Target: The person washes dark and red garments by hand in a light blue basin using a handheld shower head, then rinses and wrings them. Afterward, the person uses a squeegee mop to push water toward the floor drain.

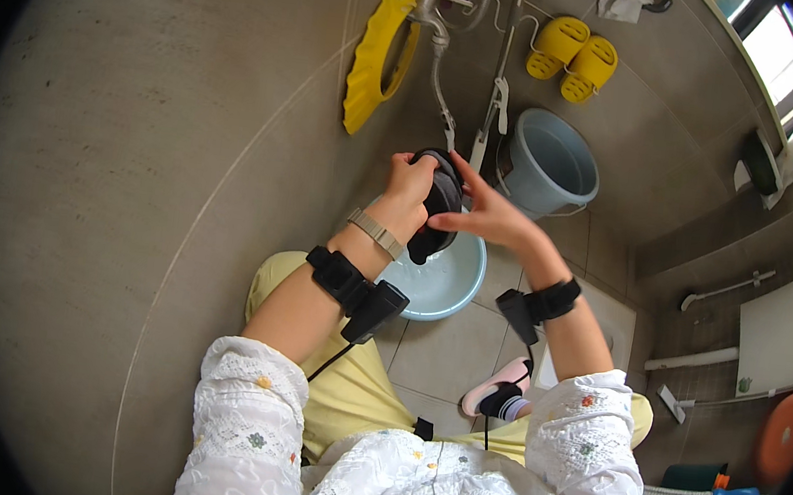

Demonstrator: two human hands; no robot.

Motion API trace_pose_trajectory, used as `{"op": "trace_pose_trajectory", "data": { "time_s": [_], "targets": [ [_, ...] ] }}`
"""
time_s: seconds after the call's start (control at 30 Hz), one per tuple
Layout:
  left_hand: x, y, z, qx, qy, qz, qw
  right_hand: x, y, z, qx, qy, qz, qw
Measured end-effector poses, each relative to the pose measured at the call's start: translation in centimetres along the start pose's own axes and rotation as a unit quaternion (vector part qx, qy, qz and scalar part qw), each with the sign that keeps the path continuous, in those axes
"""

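My left hand (410, 189) grips a dark shoe-like item (443, 198) by its upper left edge, with some fingers out of sight behind or inside it. The item is black and grey, and whether it is a shoe or a slipper I cannot tell. My right hand (484, 209) is at its right side, fingers and thumb spread, the thumb close against it; a firm hold does not show. Below both hands stands a light blue plastic basin (436, 288), partly hidden by them, with what looks like water inside.
A grey-blue bucket (554, 159) stands beyond the right hand. Against the wall are a metal faucet (432, 12) with a hose, a yellow ruffled ring (376, 64) and yellow slippers (559, 47). One pink slipper (475, 397) is on my foot.
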State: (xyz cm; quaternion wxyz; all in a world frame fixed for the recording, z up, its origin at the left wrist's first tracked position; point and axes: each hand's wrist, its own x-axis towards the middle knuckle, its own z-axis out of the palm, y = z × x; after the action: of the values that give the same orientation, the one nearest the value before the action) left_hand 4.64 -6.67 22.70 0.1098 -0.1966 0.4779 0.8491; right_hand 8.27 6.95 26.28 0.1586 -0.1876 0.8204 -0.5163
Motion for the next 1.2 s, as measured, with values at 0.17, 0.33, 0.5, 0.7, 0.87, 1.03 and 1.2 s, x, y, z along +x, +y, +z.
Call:
{"op": "trace_pose_trajectory", "data": {
  "time_s": [0.17, 0.33, 0.5, 0.7, 0.87, 1.03, 1.2],
  "targets": [
    [-2.4, 0.3, 0.1, 0.068, -0.102, -0.054, 0.991, -1.2, 4.2, 2.8, 0.036, 0.156, -0.041, 0.986],
    [-3.3, -0.2, 0.6, 0.098, -0.257, -0.048, 0.96, -3.4, 5.8, 2.2, 0.35, 0.254, 0.031, 0.901],
    [-2.3, -2.5, 1.0, 0.243, -0.303, 0.08, 0.918, -4.9, 6.8, 1.0, 0.538, 0.302, 0.056, 0.785],
    [-1.4, -0.9, 0.0, 0.22, -0.311, 0.053, 0.923, -7.2, 10.5, -1.4, 0.662, 0.299, 0.073, 0.684],
    [-1.6, 0.1, 0.4, 0.202, -0.273, 0.068, 0.938, -7.7, 15.7, 0.2, 0.651, 0.273, 0.239, 0.667],
    [-0.7, -0.5, 0.2, 0.14, -0.208, 0.058, 0.966, -5.5, 18.5, 4.4, 0.655, 0.238, 0.308, 0.648],
    [0.9, -2.2, -0.5, 0.058, -0.142, 0.055, 0.987, -4.1, 16.0, 5.1, 0.499, 0.256, 0.403, 0.724]
  ]
}}
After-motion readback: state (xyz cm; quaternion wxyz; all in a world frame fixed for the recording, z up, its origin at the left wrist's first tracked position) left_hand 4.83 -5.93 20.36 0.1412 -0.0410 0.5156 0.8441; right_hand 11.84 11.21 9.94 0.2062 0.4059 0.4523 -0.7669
